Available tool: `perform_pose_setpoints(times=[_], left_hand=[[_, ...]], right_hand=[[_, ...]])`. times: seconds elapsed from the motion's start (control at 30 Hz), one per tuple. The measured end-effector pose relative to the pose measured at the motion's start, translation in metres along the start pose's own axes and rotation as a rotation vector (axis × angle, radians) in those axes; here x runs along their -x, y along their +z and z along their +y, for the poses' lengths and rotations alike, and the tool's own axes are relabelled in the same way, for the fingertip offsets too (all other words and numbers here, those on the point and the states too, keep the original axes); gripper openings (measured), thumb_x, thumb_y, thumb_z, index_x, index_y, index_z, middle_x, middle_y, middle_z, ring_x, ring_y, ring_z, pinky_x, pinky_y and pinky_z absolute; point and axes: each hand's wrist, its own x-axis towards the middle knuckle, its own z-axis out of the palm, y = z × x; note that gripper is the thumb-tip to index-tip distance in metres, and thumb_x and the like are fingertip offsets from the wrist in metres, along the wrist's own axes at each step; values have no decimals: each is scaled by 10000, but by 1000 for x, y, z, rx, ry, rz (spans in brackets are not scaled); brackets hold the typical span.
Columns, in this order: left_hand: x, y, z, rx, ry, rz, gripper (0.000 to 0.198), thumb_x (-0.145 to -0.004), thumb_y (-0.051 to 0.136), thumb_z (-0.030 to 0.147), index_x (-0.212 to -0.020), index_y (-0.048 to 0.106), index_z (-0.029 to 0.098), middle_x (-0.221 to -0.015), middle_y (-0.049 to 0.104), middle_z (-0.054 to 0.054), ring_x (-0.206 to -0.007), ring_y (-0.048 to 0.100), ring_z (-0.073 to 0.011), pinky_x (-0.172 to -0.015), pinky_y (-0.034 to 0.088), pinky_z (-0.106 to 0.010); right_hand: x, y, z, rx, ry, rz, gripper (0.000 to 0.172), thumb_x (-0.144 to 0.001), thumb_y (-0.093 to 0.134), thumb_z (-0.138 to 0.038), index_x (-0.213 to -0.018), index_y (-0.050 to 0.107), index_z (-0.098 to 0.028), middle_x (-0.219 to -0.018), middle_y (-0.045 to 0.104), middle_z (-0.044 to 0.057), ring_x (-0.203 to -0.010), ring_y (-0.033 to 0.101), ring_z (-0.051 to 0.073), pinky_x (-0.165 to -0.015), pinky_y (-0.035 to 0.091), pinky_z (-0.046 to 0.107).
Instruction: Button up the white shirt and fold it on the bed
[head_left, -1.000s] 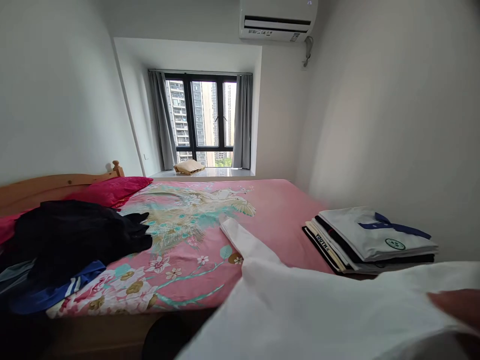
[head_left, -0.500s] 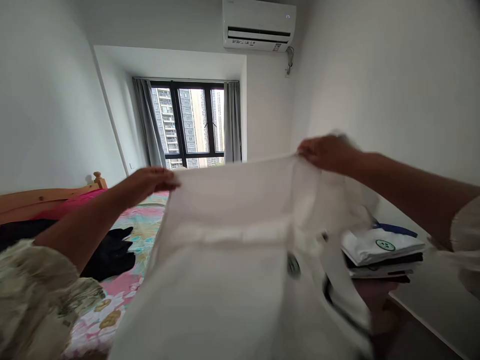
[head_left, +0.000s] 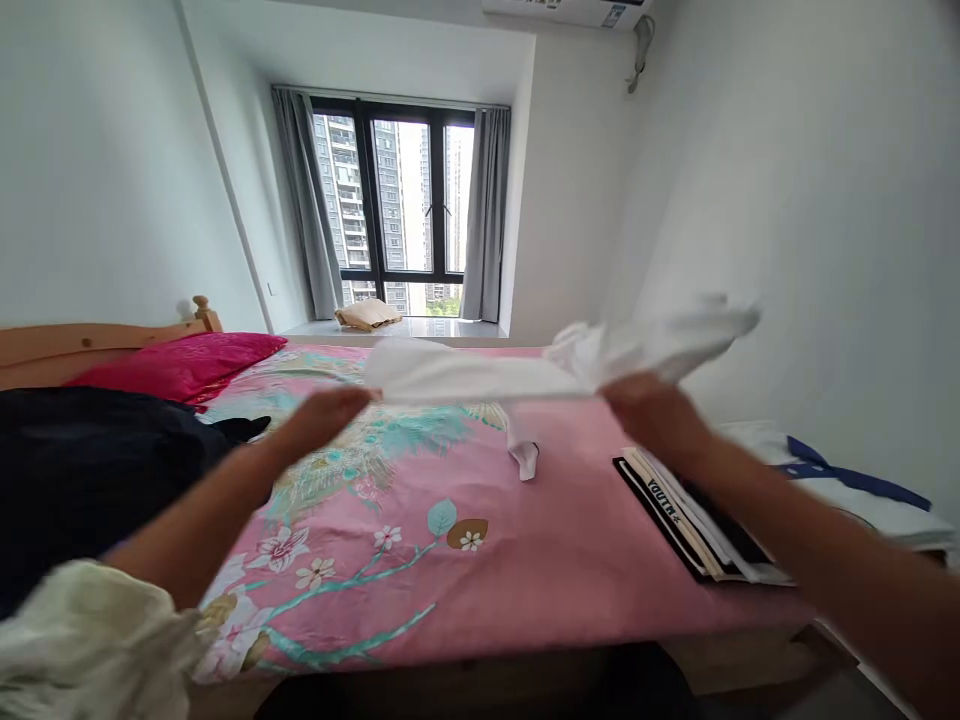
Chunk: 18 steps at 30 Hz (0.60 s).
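White garment (head_left: 480, 372) held out flat in the air above the bed (head_left: 540, 560), left hand (head_left: 330, 415) pinching one end, right hand (head_left: 649, 415) gripping the bunched other end; long axis runs left to right, level. Not yet laid down or folded. Done so far, by the look of it: a folded stack (head_left: 720, 520) at the bed's right edge; a dark heap (head_left: 97, 470) at left remains unfolded.

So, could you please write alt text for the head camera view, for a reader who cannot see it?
Two bare hands, left hand and right hand, hold a white garment stretched flat in the air above a pink floral bed. A stack of folded clothes lies at the bed's right edge, a dark clothes pile at its left, with a window behind.
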Motion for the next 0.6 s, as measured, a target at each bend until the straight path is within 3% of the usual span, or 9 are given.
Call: perform_pose_setpoints(times=[0.07, 0.13, 0.2, 0.23, 0.3, 0.37, 0.6], left_hand=[[43, 57, -41, -1, -33, -40, 570, -814, 439, 556, -983, 671, 63, -1084, 680, -84, -1019, 624, -189, -898, 459, -328], [90, 106, -72, 16, -69, -109, 457, -828, 458, 525, -909, 719, 159, -1157, 647, -90, -1047, 622, -214, -861, 499, -309], [134, 142, -92, 13, -89, -193, 353, -854, 459, 457, -927, 724, 236, -1261, 585, -64, -1104, 591, -216, -919, 478, -329], [152, 154, -99, -6, -101, -191, 328, -860, 459, 432, -946, 722, 256, -1283, 570, -58, -1135, 570, -218, -952, 460, -343], [182, 169, -105, -75, -88, -182, 292, -869, 463, 391, -987, 712, 294, -1301, 559, -53, -1178, 536, -219, -985, 441, -355], [201, 173, -107, -159, -34, -155, 269, -873, 471, 350, -1019, 697, 331, -1303, 558, -50, -1204, 512, -215, -989, 443, -350], [240, 161, -92, -351, 173, -62, 288, -845, 529, 210, -1060, 654, 354, -1381, 479, -13, -1274, 434, -221, -975, 470, -347]], right_hand=[[44, 68, -35, -115, -3, -230, 240, -837, 422, -82, -906, 651, -80, -866, 652, 138, -838, 599, 207, -705, 412, 265], [89, 122, -67, -225, 10, -395, 316, -848, 388, -75, -1023, 647, -121, -941, 655, 135, -855, 611, 221, -696, 432, 271], [129, 159, -90, -320, 18, -509, 382, -830, 364, -57, -1038, 661, -178, -999, 653, 112, -906, 605, 238, -691, 453, 285], [146, 170, -97, -364, -3, -496, 401, -824, 363, -57, -1039, 668, -204, -1027, 650, 96, -945, 592, 236, -744, 457, 297], [168, 178, -104, -408, 7, -482, 412, -803, 382, -67, -1042, 678, -226, -1050, 646, 81, -998, 566, 238, -818, 450, 310], [178, 172, -103, -418, 41, -492, 413, -790, 403, -81, -1053, 680, -238, -1054, 643, 79, -1001, 563, 235, -812, 455, 301], [183, 137, -103, -390, 27, -708, 434, -784, 371, -18, -908, 705, -267, -949, 667, 59, -880, 631, 221, -679, 457, 282]])
